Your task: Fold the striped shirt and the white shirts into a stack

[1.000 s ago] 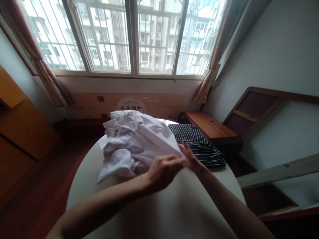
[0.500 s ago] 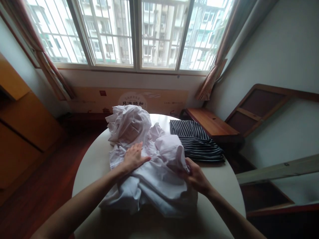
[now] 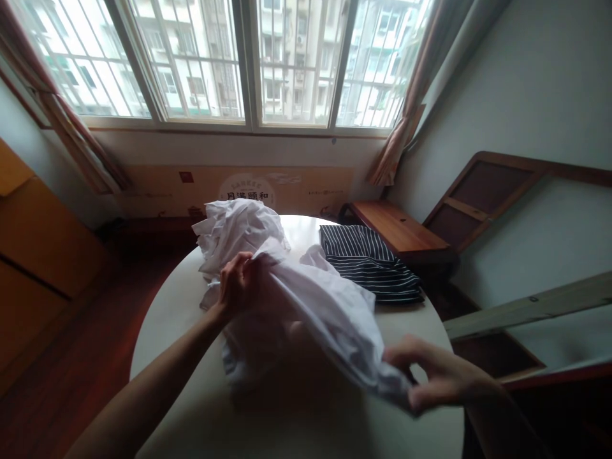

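Note:
A crumpled white shirt [image 3: 306, 306] lies across a round white table [image 3: 172, 319] and is lifted off it in the middle. My left hand [image 3: 235, 280] grips a bunch of the shirt's cloth near the table's centre. My right hand [image 3: 437, 376] pinches another edge of the same shirt at the near right and holds it stretched above the table. Part of the white cloth [image 3: 236, 229] stays heaped at the table's far side.
A folded black-and-white striped garment [image 3: 366, 261] lies on the table's far right. Beyond it stand a low wooden bench [image 3: 399, 233] and a wooden frame leaning on the wall [image 3: 482, 204]. A wooden cabinet [image 3: 33, 255] stands left, a barred window [image 3: 248, 57] ahead.
My left hand went from pressing flat on the shirt to gripping it. My right hand pulled its edge toward me and to the right, lifting and stretching the cloth.

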`<state>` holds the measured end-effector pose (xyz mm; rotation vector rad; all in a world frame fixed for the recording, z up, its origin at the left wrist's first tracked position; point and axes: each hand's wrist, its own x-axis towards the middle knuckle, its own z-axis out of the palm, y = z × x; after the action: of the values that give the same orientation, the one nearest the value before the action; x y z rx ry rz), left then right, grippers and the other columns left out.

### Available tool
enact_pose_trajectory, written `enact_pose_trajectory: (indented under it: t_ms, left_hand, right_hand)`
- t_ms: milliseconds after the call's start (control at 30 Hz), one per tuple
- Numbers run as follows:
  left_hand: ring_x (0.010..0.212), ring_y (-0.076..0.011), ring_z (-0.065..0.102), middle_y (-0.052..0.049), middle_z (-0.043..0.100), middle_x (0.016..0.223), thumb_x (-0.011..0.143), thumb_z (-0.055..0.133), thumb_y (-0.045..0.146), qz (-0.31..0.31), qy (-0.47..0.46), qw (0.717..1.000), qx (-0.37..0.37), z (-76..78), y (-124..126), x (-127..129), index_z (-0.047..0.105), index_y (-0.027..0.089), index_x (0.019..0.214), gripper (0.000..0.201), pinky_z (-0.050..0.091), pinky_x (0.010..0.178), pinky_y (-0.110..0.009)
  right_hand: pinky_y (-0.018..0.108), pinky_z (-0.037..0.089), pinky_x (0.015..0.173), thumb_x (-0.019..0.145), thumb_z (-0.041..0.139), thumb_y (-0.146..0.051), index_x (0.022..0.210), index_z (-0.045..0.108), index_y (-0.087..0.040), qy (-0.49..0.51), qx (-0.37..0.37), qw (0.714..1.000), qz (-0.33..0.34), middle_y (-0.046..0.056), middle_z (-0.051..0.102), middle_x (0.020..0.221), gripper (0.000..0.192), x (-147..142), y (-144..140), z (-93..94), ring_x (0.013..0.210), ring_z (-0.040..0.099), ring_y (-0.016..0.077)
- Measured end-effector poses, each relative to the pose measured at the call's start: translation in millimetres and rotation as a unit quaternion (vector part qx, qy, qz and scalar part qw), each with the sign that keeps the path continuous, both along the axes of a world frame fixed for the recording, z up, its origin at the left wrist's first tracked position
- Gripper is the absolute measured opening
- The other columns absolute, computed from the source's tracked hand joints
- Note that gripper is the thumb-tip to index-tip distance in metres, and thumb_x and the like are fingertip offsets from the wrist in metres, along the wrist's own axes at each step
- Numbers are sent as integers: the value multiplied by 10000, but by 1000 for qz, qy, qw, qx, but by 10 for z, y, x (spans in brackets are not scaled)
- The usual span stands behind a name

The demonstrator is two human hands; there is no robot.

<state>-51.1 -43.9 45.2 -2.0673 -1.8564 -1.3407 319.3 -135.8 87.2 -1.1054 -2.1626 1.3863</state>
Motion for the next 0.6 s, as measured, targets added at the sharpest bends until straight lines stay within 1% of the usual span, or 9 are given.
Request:
enact_pose_trajectory:
  t_ms: [33,67,133,233,300,367,467,533,600]
  left_hand:
    - [793,-185,611,-42,672,854,890,463,346,-26,1,999,36,42,26,2,577,205,917,184,456,746,-296]
    - [815,-182,607,-48,671,885,880,486,334,-61,12,995,72,80,48,10,574,204,915,160,460,763,-297]
    - [850,-179,594,-59,660,923,854,535,311,-124,41,981,142,141,79,49,572,204,896,121,463,783,-300]
    - [789,-166,574,-60,617,866,832,574,340,-143,67,962,222,203,92,165,586,205,876,142,461,712,-282]
    - [707,-144,553,-53,583,833,826,584,392,-129,78,954,259,251,92,247,601,206,870,192,437,637,-255]
    - [652,-124,540,-52,580,843,824,583,445,-125,95,952,264,331,102,286,611,205,877,248,407,586,-233]
    - [700,-149,584,-77,622,923,799,591,528,-118,122,972,161,500,166,186,609,197,998,387,414,605,-233]
    - [760,-185,615,-75,650,949,758,607,580,-113,127,985,17,583,239,21,585,202,1108,515,440,654,-256]
    - [796,-206,631,-61,672,939,707,631,611,-133,117,974,-142,578,299,-162,579,212,1152,600,460,693,-273]
  right_hand:
    - [220,428,455,569,811,-471,835,693,-190,-19,-56,994,93,7,626,616,405,-38,-7,64,504,555,131]
    - [222,452,481,572,815,-459,935,695,-194,-23,-81,987,136,20,658,669,465,-85,29,111,534,586,139]
    - [243,496,557,634,779,-457,1055,668,-203,23,-41,995,83,50,689,781,505,-220,228,140,630,630,157]
    - [361,505,824,603,787,-483,1215,578,-217,156,112,976,-105,118,638,1129,700,-567,694,47,987,615,233]
    - [427,436,952,510,824,-504,1303,503,-214,192,129,966,-113,129,544,1295,904,-864,939,-56,1163,522,278]
    - [425,437,953,552,797,-507,1233,568,-205,222,96,968,-68,102,588,1241,779,-1128,1052,-143,1130,546,273]
    - [385,485,864,647,741,-451,944,698,-195,218,103,967,-82,52,686,996,395,-1285,1087,-186,960,616,246]
    - [352,511,745,684,702,-456,796,700,-176,218,116,953,-179,40,688,811,302,-1208,1152,-159,793,628,216]
    - [319,507,646,701,674,-495,785,683,-158,235,104,922,-291,36,664,712,347,-1041,1282,-113,666,604,181]
